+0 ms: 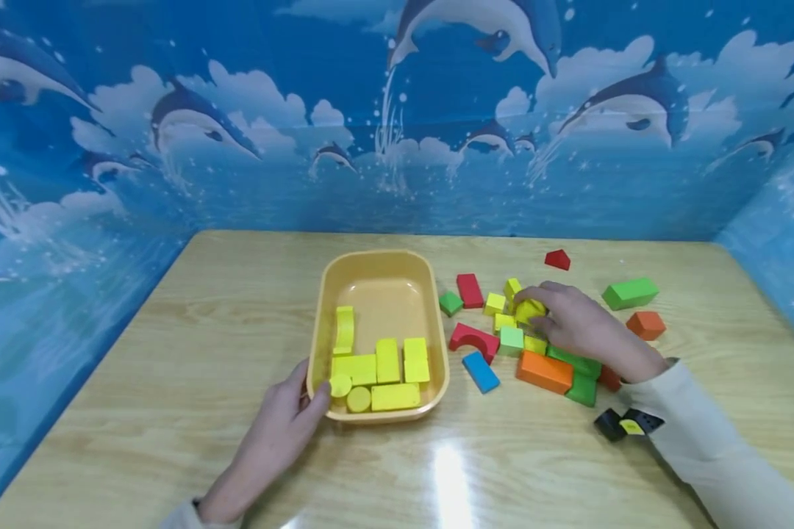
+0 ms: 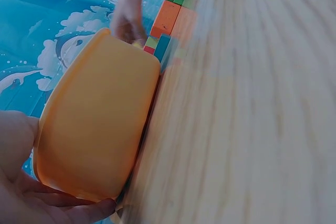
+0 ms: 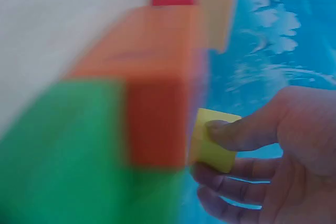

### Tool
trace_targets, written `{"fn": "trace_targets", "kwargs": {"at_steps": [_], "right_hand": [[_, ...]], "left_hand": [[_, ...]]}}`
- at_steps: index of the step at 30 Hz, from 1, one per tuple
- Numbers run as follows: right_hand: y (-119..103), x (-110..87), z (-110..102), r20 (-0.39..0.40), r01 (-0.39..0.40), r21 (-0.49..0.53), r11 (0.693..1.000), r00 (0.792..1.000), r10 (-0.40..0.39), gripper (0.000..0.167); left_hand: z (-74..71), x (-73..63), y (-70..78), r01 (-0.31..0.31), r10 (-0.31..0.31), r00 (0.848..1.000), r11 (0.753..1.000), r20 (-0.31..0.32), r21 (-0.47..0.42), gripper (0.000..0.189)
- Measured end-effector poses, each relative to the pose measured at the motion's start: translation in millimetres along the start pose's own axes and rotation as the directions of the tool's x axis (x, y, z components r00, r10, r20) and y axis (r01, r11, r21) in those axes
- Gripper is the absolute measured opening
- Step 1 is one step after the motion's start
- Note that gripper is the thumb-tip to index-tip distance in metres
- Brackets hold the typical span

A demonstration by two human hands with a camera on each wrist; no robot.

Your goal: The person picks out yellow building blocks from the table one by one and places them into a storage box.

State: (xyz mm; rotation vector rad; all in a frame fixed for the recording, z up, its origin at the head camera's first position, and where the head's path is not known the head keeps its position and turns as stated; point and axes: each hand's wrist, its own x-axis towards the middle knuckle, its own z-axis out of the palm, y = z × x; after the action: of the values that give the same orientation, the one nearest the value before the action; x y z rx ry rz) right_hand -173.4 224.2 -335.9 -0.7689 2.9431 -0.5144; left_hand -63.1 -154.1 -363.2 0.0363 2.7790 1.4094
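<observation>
My left hand [image 1: 274, 426] grips the near left corner of a yellow-orange plastic tray [image 1: 390, 294], thumb over the rim and fingers beneath, as the left wrist view shows. Inside the tray lie yellow blocks [image 1: 395, 397] of several shapes, mostly along its near side and left wall. My right hand [image 1: 576, 323] reaches into the loose pile right of the tray. A yellow block [image 3: 218, 156] is pinched there between thumb and fingers. Close around that hand are small yellow cubes [image 1: 494, 304], a light green cube [image 1: 511, 341] and an orange block [image 1: 545, 372].
Between tray and pile lie a red arch [image 1: 474, 340], a blue block [image 1: 481, 372], a red block [image 1: 470, 291] and a green block [image 1: 451, 303]. Farther right sit a long green block [image 1: 630, 293] and an orange-red one [image 1: 645, 325]. A dolphin-print backdrop [image 1: 397, 184] borders the table.
</observation>
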Motion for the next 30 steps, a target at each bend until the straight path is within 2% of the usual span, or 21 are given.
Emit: {"fn": "trace_targets", "kwargs": {"at_steps": [4, 9, 12, 18, 21, 25, 27, 30], "right_hand": [[-22.6, 13.0, -7.0, -0.073, 0.087, 0.049, 0.995, 0.994, -0.083, 0.038], [-62.7, 34.9, -4.4, -0.093, 0.226, 0.109, 0.968, 0.972, -0.216, 0.040], [-81.6, 46.5, 0.1, -0.096, 0.270, 0.112, 0.956, 0.961, -0.260, 0.040], [-104.2, 71.9, 19.3, -0.023, 0.302, 0.050, 0.952, 0.953, -0.302, 0.035], [-111.2, 81.9, 29.6, 0.026, 0.292, 0.004, 0.956, 0.956, -0.292, 0.034], [-121.6, 89.1, 37.5, 0.032, 0.257, -0.054, 0.965, 0.966, -0.256, 0.033], [-129.0, 93.0, 40.3, 0.027, 0.263, -0.054, 0.963, 0.965, -0.262, 0.034], [-142.5, 99.2, 43.3, 0.066, 0.280, -0.006, 0.960, 0.958, -0.279, 0.037]], "left_hand": [[-0.3, -3.9, -2.2, -0.001, 0.001, 1.000, 1.000, -0.008, 0.018, 0.049], [0.3, -5.4, -4.0, -0.007, 0.007, 1.000, 1.000, -0.013, 0.016, 0.049], [0.7, -3.9, -3.8, -0.001, 0.001, 1.000, 1.000, -0.004, 0.005, 0.049], [2.8, -1.4, -3.4, -0.026, 0.025, 1.000, 0.999, -0.015, -0.019, 0.048], [3.3, -0.6, -3.7, -0.028, 0.028, 1.000, 0.999, -0.014, -0.022, 0.048], [2.0, -0.1, -2.7, -0.026, 0.026, 1.000, 1.000, -0.002, -0.011, 0.048], [1.2, -0.2, -2.7, -0.031, 0.031, 0.999, 1.000, -0.006, -0.005, 0.047], [0.4, -0.5, -3.3, -0.040, 0.040, 0.999, 0.999, -0.017, 0.001, 0.046]]}}
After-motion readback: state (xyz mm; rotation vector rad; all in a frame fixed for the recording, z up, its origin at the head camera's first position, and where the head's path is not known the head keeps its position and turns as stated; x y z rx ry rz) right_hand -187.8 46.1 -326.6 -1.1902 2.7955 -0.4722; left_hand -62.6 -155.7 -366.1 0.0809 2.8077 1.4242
